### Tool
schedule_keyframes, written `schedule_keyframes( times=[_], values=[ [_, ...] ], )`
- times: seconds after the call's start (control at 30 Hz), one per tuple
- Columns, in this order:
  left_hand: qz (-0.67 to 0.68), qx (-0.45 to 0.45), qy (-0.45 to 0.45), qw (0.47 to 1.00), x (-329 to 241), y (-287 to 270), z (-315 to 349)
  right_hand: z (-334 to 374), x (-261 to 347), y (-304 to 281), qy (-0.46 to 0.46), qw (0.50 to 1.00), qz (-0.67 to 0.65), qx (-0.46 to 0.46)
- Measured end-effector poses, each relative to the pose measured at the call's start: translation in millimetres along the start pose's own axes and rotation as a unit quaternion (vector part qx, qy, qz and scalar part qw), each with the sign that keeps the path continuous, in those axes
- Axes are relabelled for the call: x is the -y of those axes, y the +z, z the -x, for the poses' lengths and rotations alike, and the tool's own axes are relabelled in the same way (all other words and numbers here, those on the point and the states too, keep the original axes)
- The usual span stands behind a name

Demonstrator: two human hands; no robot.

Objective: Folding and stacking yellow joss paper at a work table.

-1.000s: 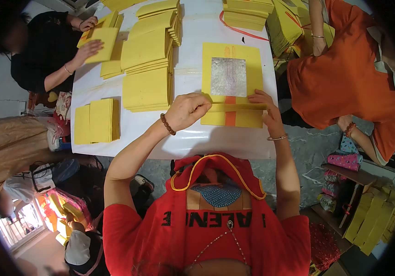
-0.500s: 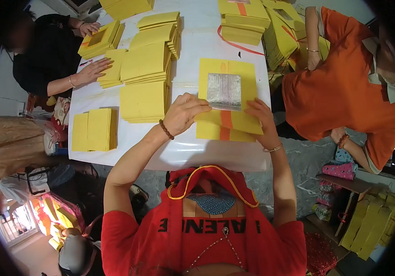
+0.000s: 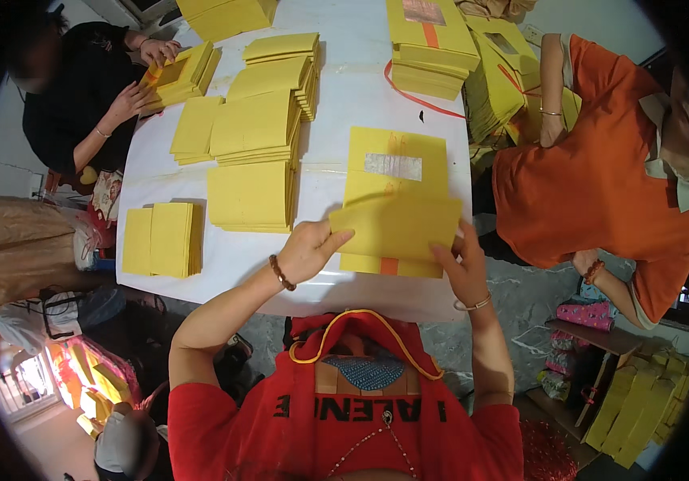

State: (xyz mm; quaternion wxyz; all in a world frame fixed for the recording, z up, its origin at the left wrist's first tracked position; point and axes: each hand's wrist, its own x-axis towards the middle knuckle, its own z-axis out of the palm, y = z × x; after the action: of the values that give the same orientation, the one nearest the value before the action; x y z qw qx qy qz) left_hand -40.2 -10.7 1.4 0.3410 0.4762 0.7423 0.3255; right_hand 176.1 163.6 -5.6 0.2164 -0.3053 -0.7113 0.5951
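Note:
Both hands hold a plain yellow paper sheet (image 3: pixel 397 228) by its two sides, bent and raised over a yellow sheet with a silver foil rectangle (image 3: pixel 393 166). My left hand (image 3: pixel 312 248) pinches its left edge between thumb and fingers. At the right edge my right hand (image 3: pixel 463 260) grips it, thumb in front. An orange stripe (image 3: pixel 389 266) shows below the held paper. I cannot tell whether the held sheet is separate or folded. The lower sheet lies near the table's front edge, and the held paper hides its middle.
Stacks of yellow paper (image 3: pixel 252 196) run along the white table (image 3: pixel 332 112), with another pile (image 3: pixel 164 240) at front left. A tall stack (image 3: pixel 433 60) stands at far right beside a red ribbon (image 3: pixel 417 100). One co-worker (image 3: pixel 80 104) handles paper at left; another in orange (image 3: pixel 601 176) sits at right.
My hands have moved down toward me and now hold a plain yellow surface over the lower sheet. The foil shows farther up, partly covered. The left co-worker's near hand has moved back to the far-left stack.

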Motion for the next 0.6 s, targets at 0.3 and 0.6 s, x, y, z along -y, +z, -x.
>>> schedule_keyframes(
  times=[0.3, 0.6],
  values=[
    [0.154, 0.004, -0.123, 0.980, -5, -3, -38, -14, -13, 7, -0.027, 1.000, -0.001, 0.014],
    [0.153, -0.032, -0.117, 0.981, -4, 1, -29, -17, -22, 16, 0.045, 0.997, 0.011, -0.058]
  ],
)
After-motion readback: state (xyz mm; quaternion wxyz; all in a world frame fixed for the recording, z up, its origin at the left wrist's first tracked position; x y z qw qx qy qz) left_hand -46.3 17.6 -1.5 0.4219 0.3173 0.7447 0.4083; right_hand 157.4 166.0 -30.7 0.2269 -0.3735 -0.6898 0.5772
